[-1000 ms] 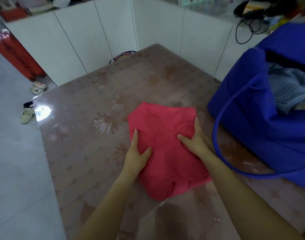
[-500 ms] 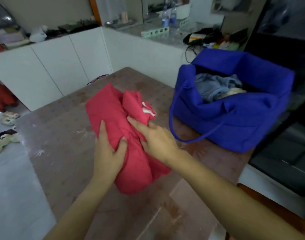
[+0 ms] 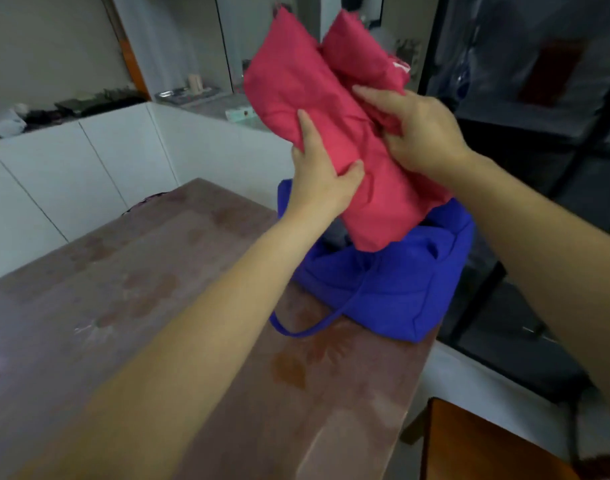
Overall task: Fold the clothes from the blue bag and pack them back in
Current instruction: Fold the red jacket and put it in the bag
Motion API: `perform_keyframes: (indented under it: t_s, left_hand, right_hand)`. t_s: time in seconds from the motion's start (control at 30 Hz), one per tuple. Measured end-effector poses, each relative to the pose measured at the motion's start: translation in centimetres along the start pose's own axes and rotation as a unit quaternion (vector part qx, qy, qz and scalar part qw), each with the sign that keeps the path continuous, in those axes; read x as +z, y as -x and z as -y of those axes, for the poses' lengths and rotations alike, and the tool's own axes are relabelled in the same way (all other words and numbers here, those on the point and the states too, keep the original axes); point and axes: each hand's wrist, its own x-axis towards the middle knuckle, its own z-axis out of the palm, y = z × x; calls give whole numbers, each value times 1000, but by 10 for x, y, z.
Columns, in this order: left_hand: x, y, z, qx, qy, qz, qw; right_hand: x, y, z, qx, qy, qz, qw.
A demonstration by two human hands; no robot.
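We hold the folded red garment [image 3: 310,77] above the blue bag [image 3: 400,282] at the tabletop's [image 3: 151,306] far right, left hand [image 3: 319,180] pinching its edge, right hand's [image 3: 423,135] fingers [image 3: 369,96] apparently curled into a fold.

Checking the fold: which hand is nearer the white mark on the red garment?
Right. The right hand holds the red garment just below the white mark; the left hand pinches the fold lower down, farther off.

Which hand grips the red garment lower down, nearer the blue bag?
The left hand, on the red garment near the blue bag; the right hand holds it higher up.
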Motion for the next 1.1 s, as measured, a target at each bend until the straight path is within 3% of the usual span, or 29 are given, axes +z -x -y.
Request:
perform_keyframes:
  t_s: [0.27, 0.37, 0.5, 0.57, 0.6, 0.67, 0.73, 0.77, 0.83, 0.93, 1.0, 1.1]
  left_hand:
    - [99, -55, 52, -112, 21, 40, 993]
    - [110, -52, 82, -191, -8, 100, 976]
    - [102, -43, 99, -305, -138, 213, 918]
    - [95, -48, 88, -263, -264, 193, 908]
    - [94, -54, 81, -211, -308, 159, 914]
    - [95, -74, 72, -111, -328, 115, 931]
    - [105, -97, 77, -58, -326, 127, 935]
    - [113, -106, 85, -50, -330, 137, 933]
    - [131, -110, 107, -67, -348, 170, 920]
    - [147, -97, 138, -186, -336, 251, 888]
    - [146, -89, 152, -261, -316, 263, 873]
    - [137, -92, 166, -330, -297, 247, 861]
  right_hand:
    - [79, -25, -122, 21, -15, 100, 995]
    - [116, -14, -145, 15, -16, 190, 981]
    - [140, 3, -154, -30, 115, 396, 911]
    - [135, -2, -152, -28, 178, 429, 885]
    - [129, -9, -149, -30, 212, 403, 890]
    - [113, -26, -142, -31, 258, 244, 934]
    - [109, -37, -132, -55, 224, 72, 970]
    - [115, -43, -128, -69, 187, 56, 978]
    - [135, -51, -121, -83, 99, 173, 976]
    - [180, -44, -132, -78, 44, 398, 913]
    - [202, -37, -147, -83, 40, 460, 883]
    - [221, -39, -160, -90, 35, 476, 874]
